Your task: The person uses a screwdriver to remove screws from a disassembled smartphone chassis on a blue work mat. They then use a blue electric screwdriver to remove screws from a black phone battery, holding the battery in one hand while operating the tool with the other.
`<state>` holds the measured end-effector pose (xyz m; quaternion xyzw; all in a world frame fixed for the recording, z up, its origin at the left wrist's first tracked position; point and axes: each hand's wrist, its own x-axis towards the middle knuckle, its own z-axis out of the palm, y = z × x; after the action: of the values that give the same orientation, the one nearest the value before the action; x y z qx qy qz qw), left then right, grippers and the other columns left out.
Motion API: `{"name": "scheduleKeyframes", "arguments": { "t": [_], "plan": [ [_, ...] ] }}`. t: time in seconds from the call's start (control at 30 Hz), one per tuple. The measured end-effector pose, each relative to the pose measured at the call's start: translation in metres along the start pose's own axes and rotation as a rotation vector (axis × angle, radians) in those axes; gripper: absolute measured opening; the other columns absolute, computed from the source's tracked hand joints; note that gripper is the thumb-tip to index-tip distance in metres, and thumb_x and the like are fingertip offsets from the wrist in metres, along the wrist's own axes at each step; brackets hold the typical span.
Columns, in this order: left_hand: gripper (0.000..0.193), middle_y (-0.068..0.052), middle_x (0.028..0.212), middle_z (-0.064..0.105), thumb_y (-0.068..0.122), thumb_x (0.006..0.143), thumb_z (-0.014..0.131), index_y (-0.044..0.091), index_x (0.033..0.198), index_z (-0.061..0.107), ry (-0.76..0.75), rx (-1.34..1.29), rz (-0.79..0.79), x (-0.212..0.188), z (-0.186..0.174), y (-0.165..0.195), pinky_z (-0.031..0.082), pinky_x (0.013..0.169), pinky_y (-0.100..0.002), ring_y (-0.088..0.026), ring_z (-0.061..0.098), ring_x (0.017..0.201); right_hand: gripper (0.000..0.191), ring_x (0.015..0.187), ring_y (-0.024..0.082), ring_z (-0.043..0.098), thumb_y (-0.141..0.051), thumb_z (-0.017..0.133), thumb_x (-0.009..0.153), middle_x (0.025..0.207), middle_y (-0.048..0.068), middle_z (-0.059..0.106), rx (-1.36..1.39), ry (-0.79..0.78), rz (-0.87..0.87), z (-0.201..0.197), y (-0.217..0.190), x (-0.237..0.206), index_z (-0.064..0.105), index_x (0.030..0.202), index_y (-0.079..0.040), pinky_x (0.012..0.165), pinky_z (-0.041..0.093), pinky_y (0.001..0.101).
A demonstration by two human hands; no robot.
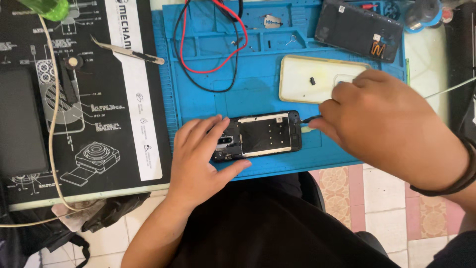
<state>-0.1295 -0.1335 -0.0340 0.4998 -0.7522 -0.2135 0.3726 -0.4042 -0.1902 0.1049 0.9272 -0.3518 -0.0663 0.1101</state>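
Opened black smartphone: frame centre, long axis left–right.
Left hand: fingers spread, pinning its left end.
Right hand: nearer its right end, closed around thin black tool.

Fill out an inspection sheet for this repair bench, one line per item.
Surface: blue work mat beside a black printed mat.
Job's things: opened phone lying flat on the blue mat.
Clutter: tweezers, pale phone case, back cover, dark slab.
Hands: left hand steadies the phone; right hand holds a thin dark tool at its end.
Cables: red and black leads; cream cord.
Surroundings: tiled floor.
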Motion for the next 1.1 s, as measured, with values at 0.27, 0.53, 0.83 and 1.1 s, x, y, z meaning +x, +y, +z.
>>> {"name": "scheduleKeyframes", "arguments": {
  "t": [0.27, 0.53, 0.83, 1.1],
  "plan": [
    [0.076, -0.014, 0.134, 0.064, 0.042, 0.072, 0.090, 0.001, 0.131, 0.065, -0.002, 0.022, -0.012, 0.008, 0.011, 0.004, 0.040, 0.108, -0.045, -0.034, 0.053, 0.126, 0.031, 0.076, 0.027, 0.062, -0.041, 0.075, 0.082, 0.074, 0.006, 0.058, -0.016, 0.010, -0.029, 0.002, 0.011, 0.000, 0.069, 0.082, -0.010, 0.076, 0.051, 0.0356],
    [0.073, -0.014, 0.133, 0.064, 0.041, 0.072, 0.090, 0.002, 0.129, 0.067, 0.007, 0.036, -0.027, 0.009, 0.021, 0.008, 0.041, 0.108, -0.045, -0.034, 0.053, 0.126, 0.026, 0.072, 0.030, 0.062, -0.030, 0.077, 0.080, 0.070, 0.009, 0.058, 0.069, 0.013, -0.035, 0.009, 0.018, -0.006, 0.069, 0.076, -0.006, 0.073, 0.051, 0.0376],
    [0.071, -0.013, 0.133, 0.064, 0.041, 0.072, 0.090, 0.002, 0.127, 0.069, 0.016, 0.030, -0.029, 0.005, 0.027, 0.008, 0.042, 0.107, -0.044, -0.034, 0.053, 0.125, 0.035, 0.072, 0.027, 0.061, -0.043, 0.074, 0.091, 0.072, 0.006, 0.056, -0.082, -0.154, 0.017, 0.016, 0.016, -0.013, 0.066, 0.079, -0.011, 0.077, 0.050, 0.0376],
    [0.063, -0.013, 0.132, 0.065, 0.034, 0.071, 0.091, 0.003, 0.122, 0.071, 0.047, -0.034, -0.023, 0.004, 0.025, 0.019, 0.044, 0.106, -0.044, -0.034, 0.054, 0.125, 0.025, 0.074, 0.027, 0.061, -0.033, 0.078, 0.082, 0.074, 0.005, 0.056, 0.056, 0.057, -0.022, 0.012, 0.017, -0.023, 0.067, 0.078, -0.011, 0.080, 0.049, 0.0385]
  ]
}}
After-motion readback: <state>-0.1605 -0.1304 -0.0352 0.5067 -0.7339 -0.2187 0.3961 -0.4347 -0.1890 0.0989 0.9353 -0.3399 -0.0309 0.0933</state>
